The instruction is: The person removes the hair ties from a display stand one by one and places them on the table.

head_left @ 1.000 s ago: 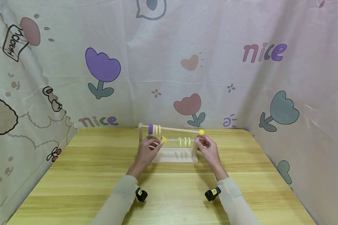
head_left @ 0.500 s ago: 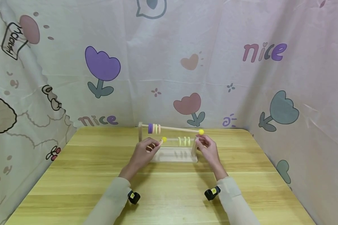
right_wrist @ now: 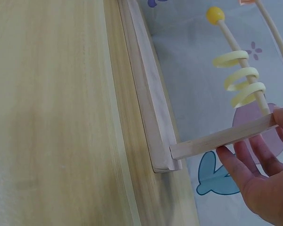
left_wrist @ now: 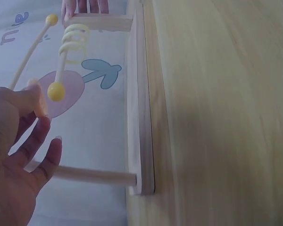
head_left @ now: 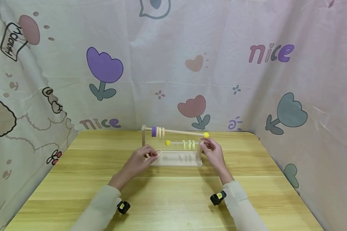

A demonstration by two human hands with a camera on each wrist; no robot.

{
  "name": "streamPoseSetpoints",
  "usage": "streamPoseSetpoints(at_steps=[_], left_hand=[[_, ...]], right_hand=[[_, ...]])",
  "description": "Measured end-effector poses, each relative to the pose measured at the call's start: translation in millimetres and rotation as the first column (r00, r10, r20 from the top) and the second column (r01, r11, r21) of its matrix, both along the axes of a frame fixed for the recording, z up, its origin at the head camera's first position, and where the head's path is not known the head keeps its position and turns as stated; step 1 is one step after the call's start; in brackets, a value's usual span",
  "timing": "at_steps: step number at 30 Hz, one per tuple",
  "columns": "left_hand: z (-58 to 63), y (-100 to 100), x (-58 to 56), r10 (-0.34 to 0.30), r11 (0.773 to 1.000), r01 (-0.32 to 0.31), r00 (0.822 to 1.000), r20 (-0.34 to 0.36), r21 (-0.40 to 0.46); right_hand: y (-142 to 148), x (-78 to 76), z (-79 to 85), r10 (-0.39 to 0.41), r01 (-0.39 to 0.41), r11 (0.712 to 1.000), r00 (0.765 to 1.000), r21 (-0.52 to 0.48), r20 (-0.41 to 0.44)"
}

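A wooden stand (head_left: pixel 176 158) has a post at each end, each carrying a rod. The upper rod (head_left: pixel 182 132) runs from the left post to a yellow ball (head_left: pixel 206 135) and bears purple, pale yellow and peach rings (head_left: pixel 158 132) near the post. From the right post, the lower rod (right_wrist: pixel 230 38) carries three pale yellow rings (right_wrist: pixel 241 77) and ends in another yellow ball (head_left: pixel 167 143). My left hand (head_left: pixel 141 158) pinches a peach ring (left_wrist: pixel 40 104), apart from that ball. My right hand (head_left: pixel 213 150) holds the top of the right post (right_wrist: pixel 221 137) between thumb and fingers.
The stand is on a wood-grain table (head_left: pixel 173 199), toward its back edge. A printed cloth (head_left: pixel 150 64) hangs behind the table and along its sides. Small black cameras (head_left: pixel 123 207) sit on both wrists.
My left hand has moved left and a little toward me with the peach ring, away from the lower rod's yellow ball. The right hand stays at the post.
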State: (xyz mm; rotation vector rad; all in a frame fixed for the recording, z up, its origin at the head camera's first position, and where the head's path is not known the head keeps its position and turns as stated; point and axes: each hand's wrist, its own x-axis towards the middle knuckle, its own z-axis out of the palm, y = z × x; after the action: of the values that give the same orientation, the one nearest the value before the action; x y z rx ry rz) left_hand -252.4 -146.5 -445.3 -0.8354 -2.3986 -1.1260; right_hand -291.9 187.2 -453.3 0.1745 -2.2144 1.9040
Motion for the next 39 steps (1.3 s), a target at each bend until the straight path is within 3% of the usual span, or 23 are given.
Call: streamPoseSetpoints(at_steps=[16,30,39], left_hand=[[-2.5,-37.8,11.2,-0.037,0.999,0.036,0.999,-0.029,-0.028],[-17.6,-66.7,20.5,-0.012,0.998,0.007,0.997,-0.070,-0.060],[-19.6,-84.8,26.4,-0.006,0.997,0.001,0.997,-0.073,-0.075]], right_hand=[[-1.1,0.7,1.0,-0.011,0.012,1.000,1.000,0.007,-0.010],[-0.3,0.3,-0.3,-0.005,0.005,1.000,1.000,0.022,0.008],[-0.1,0.2,0.0,-0.001,0.001,1.000,1.000,0.021,0.002]])
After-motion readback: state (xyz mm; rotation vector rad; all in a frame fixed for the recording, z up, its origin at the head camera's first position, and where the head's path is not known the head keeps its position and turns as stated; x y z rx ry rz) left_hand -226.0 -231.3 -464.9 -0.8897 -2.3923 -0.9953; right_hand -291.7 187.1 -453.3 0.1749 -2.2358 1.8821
